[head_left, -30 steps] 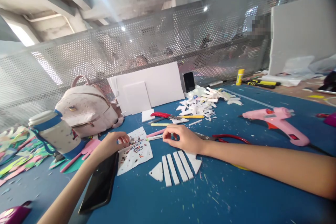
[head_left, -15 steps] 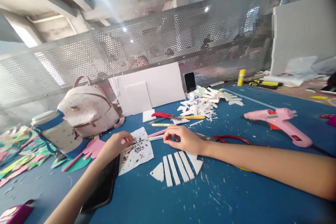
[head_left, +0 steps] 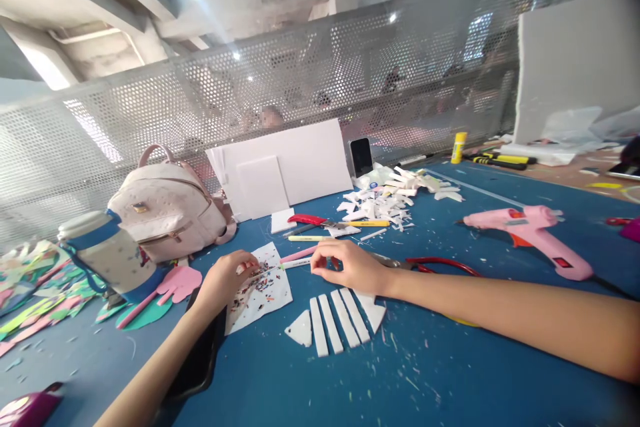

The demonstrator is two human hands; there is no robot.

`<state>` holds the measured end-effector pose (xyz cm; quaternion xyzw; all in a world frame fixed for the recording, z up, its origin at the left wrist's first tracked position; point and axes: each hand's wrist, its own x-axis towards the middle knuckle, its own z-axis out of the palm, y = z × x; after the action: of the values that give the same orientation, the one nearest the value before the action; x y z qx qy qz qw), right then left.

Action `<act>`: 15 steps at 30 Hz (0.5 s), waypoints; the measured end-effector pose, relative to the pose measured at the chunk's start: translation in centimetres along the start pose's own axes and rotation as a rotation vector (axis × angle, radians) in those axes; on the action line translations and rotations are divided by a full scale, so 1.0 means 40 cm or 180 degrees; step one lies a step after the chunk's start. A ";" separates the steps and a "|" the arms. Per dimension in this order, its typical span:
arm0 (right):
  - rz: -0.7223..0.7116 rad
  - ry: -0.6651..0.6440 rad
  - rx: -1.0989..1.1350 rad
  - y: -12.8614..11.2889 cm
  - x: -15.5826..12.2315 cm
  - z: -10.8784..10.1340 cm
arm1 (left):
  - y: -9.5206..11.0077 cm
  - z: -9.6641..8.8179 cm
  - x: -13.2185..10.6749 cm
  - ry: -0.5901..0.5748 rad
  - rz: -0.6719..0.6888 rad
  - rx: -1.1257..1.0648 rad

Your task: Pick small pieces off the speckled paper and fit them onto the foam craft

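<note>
My left hand (head_left: 231, 277) is over the left edge of a white paper sheet (head_left: 273, 293) scattered with small coloured bits. Its fingers are curled together, and whatever they pinch is too small to make out. My right hand (head_left: 350, 265) rests on its side to the right of the sheet. Thumb and fingertips meet in a ring, and nothing I can name shows between them. A white pen (head_left: 296, 263) and a pink stick (head_left: 299, 254) lie between the hands. Below the right hand several white foam strips (head_left: 330, 323) lie side by side, with a pointed white piece (head_left: 300, 329) at their left.
A black phone (head_left: 197, 363) lies under my left forearm. Red-handled scissors (head_left: 440, 263) are behind my right wrist. To the right lies a pink glue gun (head_left: 535, 227). White scraps (head_left: 383, 203), a red cutter (head_left: 307, 219), a bottle (head_left: 113, 253) and a backpack (head_left: 170, 207) stand or lie farther back.
The fingers of my left hand have shifted slightly over the sheet, and its wrist has turned a little. My right hand keeps nearly the same place and shape.
</note>
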<state>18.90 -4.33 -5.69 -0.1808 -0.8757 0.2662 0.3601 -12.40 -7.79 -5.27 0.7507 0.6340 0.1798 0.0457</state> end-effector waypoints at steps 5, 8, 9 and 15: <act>0.0035 -0.0039 -0.0050 -0.004 0.001 -0.003 | -0.003 0.001 0.004 -0.0128 0.0112 -0.0130; 0.0006 -0.0063 -0.0091 -0.006 0.002 -0.004 | -0.008 0.005 0.006 -0.0125 0.0119 -0.0111; -0.0005 -0.0067 -0.0096 -0.006 0.002 -0.003 | -0.010 0.006 0.007 -0.0134 0.0105 -0.0101; -0.0030 -0.0061 -0.0114 0.002 0.000 0.000 | -0.019 0.012 0.011 -0.0136 0.0142 -0.0187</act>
<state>18.93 -4.28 -5.72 -0.1806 -0.8845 0.2505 0.3496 -12.90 -7.14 -5.84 0.7667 0.6104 0.1833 0.0773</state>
